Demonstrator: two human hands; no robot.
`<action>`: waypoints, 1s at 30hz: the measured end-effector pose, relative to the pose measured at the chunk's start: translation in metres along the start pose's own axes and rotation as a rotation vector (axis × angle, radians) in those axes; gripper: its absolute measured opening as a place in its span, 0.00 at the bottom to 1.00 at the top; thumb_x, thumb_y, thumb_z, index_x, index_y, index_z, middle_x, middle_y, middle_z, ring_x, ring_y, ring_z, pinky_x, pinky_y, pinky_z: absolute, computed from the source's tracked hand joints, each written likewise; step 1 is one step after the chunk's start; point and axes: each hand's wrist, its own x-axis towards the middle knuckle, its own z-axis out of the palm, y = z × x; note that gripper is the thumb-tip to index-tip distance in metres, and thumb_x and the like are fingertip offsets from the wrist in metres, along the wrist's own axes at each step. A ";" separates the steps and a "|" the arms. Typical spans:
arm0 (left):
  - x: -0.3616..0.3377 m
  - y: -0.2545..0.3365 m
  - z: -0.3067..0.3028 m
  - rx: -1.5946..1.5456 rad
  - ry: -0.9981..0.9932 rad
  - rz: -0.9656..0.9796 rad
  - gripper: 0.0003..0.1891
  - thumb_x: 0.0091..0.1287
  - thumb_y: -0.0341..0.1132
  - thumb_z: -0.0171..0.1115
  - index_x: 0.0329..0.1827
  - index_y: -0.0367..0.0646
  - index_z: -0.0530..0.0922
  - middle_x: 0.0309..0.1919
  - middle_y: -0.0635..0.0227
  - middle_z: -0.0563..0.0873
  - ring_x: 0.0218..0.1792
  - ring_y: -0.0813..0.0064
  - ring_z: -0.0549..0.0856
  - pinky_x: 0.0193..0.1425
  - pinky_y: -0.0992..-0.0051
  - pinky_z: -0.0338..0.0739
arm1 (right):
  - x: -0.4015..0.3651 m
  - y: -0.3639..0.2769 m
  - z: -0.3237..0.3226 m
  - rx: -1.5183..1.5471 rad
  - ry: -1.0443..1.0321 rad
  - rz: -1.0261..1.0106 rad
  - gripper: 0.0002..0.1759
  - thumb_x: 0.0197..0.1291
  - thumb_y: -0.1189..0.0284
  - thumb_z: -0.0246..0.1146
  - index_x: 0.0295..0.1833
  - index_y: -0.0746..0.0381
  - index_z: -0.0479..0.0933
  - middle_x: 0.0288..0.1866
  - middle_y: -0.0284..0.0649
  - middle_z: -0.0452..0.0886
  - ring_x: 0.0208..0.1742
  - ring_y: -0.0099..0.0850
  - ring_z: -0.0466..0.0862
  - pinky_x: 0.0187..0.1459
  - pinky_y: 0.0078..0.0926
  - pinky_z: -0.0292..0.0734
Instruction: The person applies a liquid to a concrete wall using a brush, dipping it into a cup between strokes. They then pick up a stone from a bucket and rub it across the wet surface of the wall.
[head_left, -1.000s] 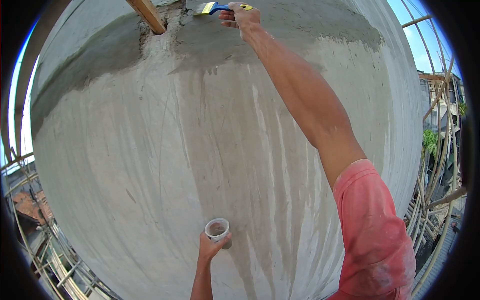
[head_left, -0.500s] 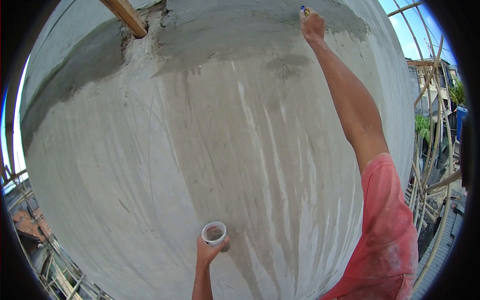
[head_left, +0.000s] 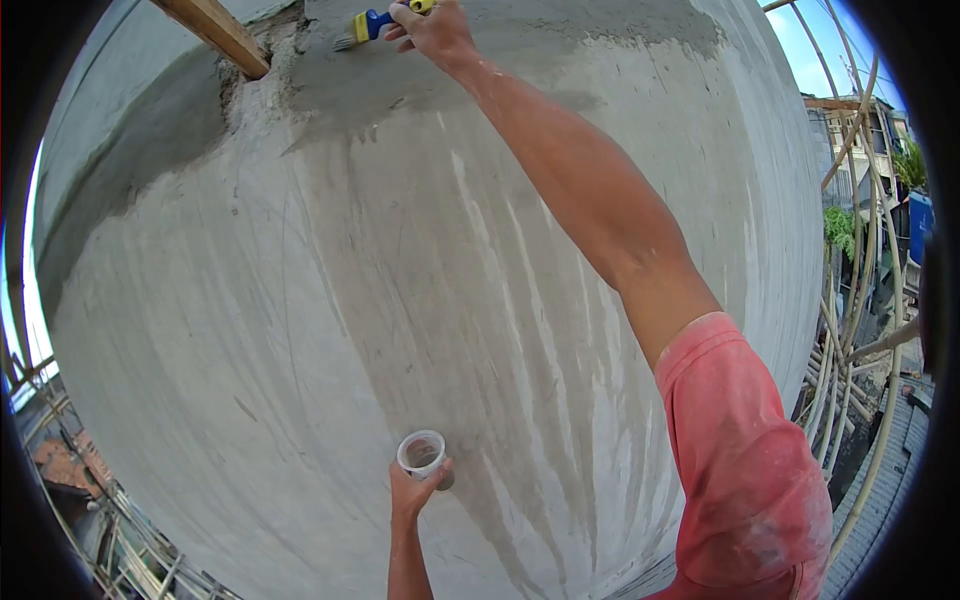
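Observation:
High on the wall, my right hand grips a paintbrush with a blue and yellow handle. Its bristles point left and lie at or very near the dark, damp-looking plaster. Lower down, my left hand is wrapped round a clear plastic cup, which has a pale rim and some murky contents. The cup is held close in front of the grey wall. Pale streaks and drip marks run down the wall below the darker plaster band.
A wooden beam sticks out of a rough gap in the wall at the upper left. Bamboo scaffolding stands along the right side, with a corrugated roof below. More poles lie at the lower left.
My right hand has swept left across the upper wall with the paintbrush, whose bristles now show. My left hand and the cup have stayed nearly in place. The view has shifted slightly.

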 end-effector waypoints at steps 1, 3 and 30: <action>0.001 -0.002 0.000 0.004 0.002 0.017 0.26 0.46 0.36 0.78 0.46 0.33 0.78 0.39 0.61 0.85 0.42 0.71 0.84 0.50 0.72 0.77 | 0.008 0.015 -0.035 0.081 0.065 0.038 0.10 0.63 0.70 0.59 0.39 0.66 0.80 0.27 0.39 0.83 0.26 0.26 0.84 0.20 0.23 0.79; 0.010 -0.002 0.006 -0.005 0.001 0.047 0.26 0.46 0.36 0.78 0.46 0.33 0.78 0.39 0.61 0.85 0.42 0.71 0.84 0.49 0.72 0.77 | 0.001 0.021 -0.127 -0.121 0.191 -0.005 0.16 0.62 0.69 0.62 0.49 0.70 0.75 0.36 0.46 0.84 0.35 0.32 0.87 0.33 0.25 0.86; 0.004 0.006 0.012 -0.024 0.051 0.011 0.25 0.46 0.36 0.77 0.46 0.33 0.78 0.40 0.60 0.85 0.42 0.70 0.84 0.50 0.71 0.77 | 0.005 0.024 -0.065 0.037 0.108 0.108 0.09 0.63 0.71 0.59 0.40 0.66 0.79 0.29 0.40 0.83 0.25 0.26 0.84 0.19 0.24 0.79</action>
